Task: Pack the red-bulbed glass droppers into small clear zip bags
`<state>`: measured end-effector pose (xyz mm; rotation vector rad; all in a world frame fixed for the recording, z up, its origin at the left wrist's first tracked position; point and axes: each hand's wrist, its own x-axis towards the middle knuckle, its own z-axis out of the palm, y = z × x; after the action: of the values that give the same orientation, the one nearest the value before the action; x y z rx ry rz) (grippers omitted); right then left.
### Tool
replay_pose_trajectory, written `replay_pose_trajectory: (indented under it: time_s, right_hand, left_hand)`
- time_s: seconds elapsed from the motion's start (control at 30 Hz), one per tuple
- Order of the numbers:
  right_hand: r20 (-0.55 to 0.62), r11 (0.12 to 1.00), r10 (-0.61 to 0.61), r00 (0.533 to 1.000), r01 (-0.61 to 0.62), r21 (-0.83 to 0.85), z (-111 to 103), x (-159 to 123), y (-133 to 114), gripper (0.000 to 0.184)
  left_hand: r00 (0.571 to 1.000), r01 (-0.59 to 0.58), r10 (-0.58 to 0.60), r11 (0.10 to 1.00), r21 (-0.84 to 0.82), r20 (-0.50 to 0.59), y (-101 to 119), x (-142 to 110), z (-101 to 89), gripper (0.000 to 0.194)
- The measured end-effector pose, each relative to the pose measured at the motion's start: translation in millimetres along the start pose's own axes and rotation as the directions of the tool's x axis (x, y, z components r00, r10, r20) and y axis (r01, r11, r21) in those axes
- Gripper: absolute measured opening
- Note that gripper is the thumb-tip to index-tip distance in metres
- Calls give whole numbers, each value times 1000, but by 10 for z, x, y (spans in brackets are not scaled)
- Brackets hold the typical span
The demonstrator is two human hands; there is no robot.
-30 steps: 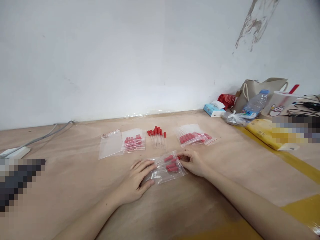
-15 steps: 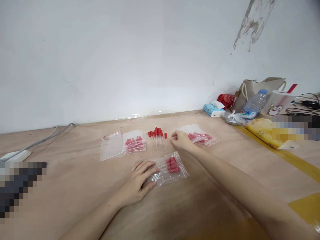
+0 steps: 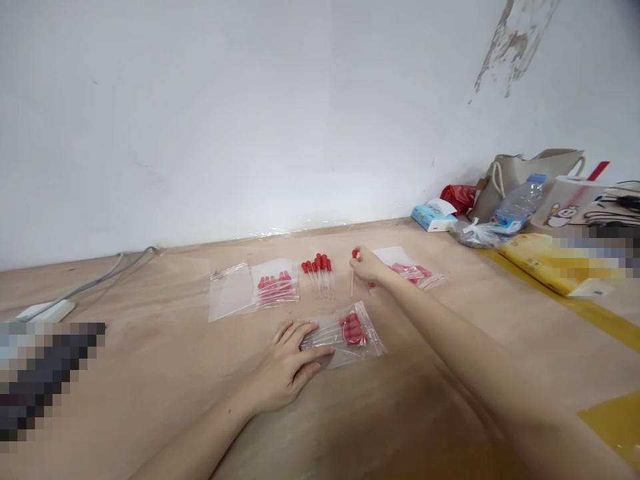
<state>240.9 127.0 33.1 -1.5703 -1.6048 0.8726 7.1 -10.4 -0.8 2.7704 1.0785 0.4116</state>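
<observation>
My left hand (image 3: 287, 360) lies flat, fingers spread, on the left end of a clear zip bag (image 3: 350, 337) that holds several red-capped droppers. Farther back, my right hand (image 3: 369, 267) is closed in a pinch on one red-capped dropper (image 3: 353, 272), held upright just right of a loose row of droppers (image 3: 318, 270). Behind the right hand lie filled bags (image 3: 413, 272). To the left sit another filled bag (image 3: 276, 285) and an empty clear bag (image 3: 231, 292).
A brown table (image 3: 150, 373) runs up to a white wall. At the back right stand a tissue pack (image 3: 433, 217), a water bottle (image 3: 517, 203), a tan tote bag (image 3: 530, 173) and a yellow package (image 3: 545, 263). A grey cable and power strip (image 3: 47, 310) lie far left.
My right hand left the near bag's opening, reached back to the loose droppers and picked one up. My left hand stayed on the bag.
</observation>
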Motion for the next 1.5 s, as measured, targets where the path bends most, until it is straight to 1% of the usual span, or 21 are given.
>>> replay_pose_trajectory:
  time_s: [0.07,0.1,0.13,0.2,0.27,0.33,0.4,0.53,0.6,0.73,0.77,0.83,0.9,0.97,1.03,1.1,1.17,1.27,1.37,1.43,1.5]
  right_hand:
    - [-32,998,-27,999,29,57,-163,-253,180,33]
    - [-87,981,-82,993,96,170,-226,-391,286,36]
    - [-143,958,-97,985,132,255,-272,-524,393,38]
    - [-183,905,-78,980,146,398,-311,-753,580,39]
    - [-205,862,-50,977,146,485,-295,-907,689,41]
    - [-208,839,-42,977,148,523,-247,-992,714,42]
    - [-186,836,-65,980,155,526,-188,-1036,687,42]
    - [-91,836,-99,991,132,533,-76,-1085,637,40]
    - [-63,811,-74,995,97,577,-37,-1101,640,41]
    - [-122,755,31,992,57,653,-43,-1109,658,46]
    - [-102,753,45,994,34,657,-62,-1111,664,47]
    - [-8,772,35,999,-22,636,-108,-1118,678,44]
    - [83,827,-4,997,-44,560,-154,-1128,693,38]
    - [109,902,-49,993,-3,432,-188,-1133,703,31]
    - [87,957,-105,991,77,280,-211,-1129,704,25]
    - [62,974,-174,983,163,157,-229,-1115,701,20]
    - [79,970,-231,970,224,91,-247,-1095,701,16]
    - [145,965,-263,954,259,44,-267,-1077,703,15]
    - [182,971,-240,954,239,23,-261,-1098,663,16]
    - [225,981,-190,956,175,81,-245,-1133,603,20]
    - [282,978,-125,951,69,198,-230,-1173,532,28]
  left_hand:
    - [1000,8,-8,1000,5,15,1,-3,-4,33]
    - [1000,11,-11,1000,7,24,2,-4,-6,33]
    - [1000,12,-12,1000,9,29,3,-5,-7,34]
    - [1000,13,-13,1000,12,27,4,-4,-6,35]
    - [1000,12,-12,1000,9,11,5,-2,-2,35]
    - [1000,12,-12,1000,5,-4,7,0,3,35]
    - [1000,14,-14,1000,3,-11,7,1,8,35]
    - [1000,28,-28,1000,14,-3,2,-2,16,35]
    - [999,36,-36,999,21,13,-2,-1,18,35]
    - [999,38,-38,999,25,23,-8,11,15,36]
    - [999,38,-39,999,27,23,-7,13,15,36]
    - [999,39,-39,999,31,23,-6,15,16,36]
    - [999,35,-36,999,34,22,-6,12,19,35]
    - [999,28,-29,999,35,18,-8,7,24,36]
    - [999,32,-33,999,31,18,-11,3,28,39]
    - [999,45,-45,999,21,21,-13,0,28,43]
    - [998,58,-58,998,12,25,-12,-1,26,46]
    - [997,70,-70,998,7,19,-9,-1,24,46]
    - [997,73,-73,997,5,5,-9,1,28,46]
    - [997,71,-71,997,2,-4,-10,1,33,47]
    - [997,72,-72,997,-1,-13,-9,1,35,46]
